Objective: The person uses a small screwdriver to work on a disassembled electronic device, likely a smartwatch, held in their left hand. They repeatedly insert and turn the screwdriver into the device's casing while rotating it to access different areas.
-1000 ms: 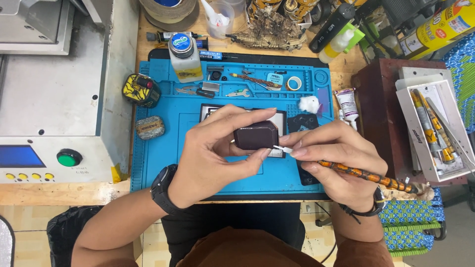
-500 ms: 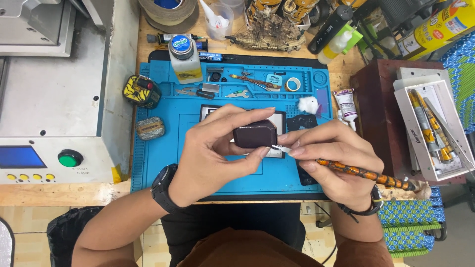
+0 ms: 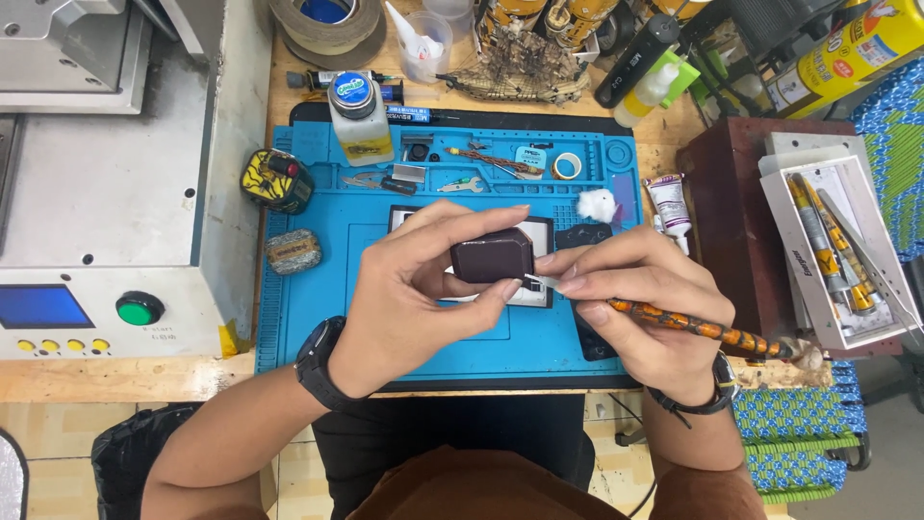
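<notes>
Over the blue mat (image 3: 318,327), two hands work on a small dark case (image 3: 492,255).

Left hand (image 3: 414,289) pinches the case between thumb and fingers, holding it above the mat's middle. Right hand (image 3: 640,299) grips an orange-and-black patterned tool (image 3: 707,330), its pale tip touching the case's lower right edge. A white cotton ball (image 3: 597,204) and a glue tube (image 3: 669,204) lie just beyond the right hand.

Dark brown case (image 3: 492,255); orange-and-black mottled tool handle (image 3: 707,329) (white tip); blue mat (image 3: 327,279).
</notes>
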